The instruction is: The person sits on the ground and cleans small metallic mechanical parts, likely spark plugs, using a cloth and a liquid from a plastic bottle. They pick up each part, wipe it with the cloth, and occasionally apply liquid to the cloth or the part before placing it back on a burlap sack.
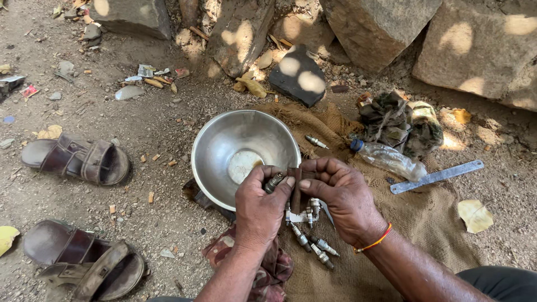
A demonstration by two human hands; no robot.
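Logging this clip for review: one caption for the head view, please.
Left hand holds a spark plug, right hand a brown strip, above more plugs on burlap beside a steel bowl.

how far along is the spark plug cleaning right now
Done: hard to tell; one spark plug lies apart beside the steel bowl. In hand: the left hand holds a plug, the right hand a dark strip. Left: possibly the plugs on the sacking.
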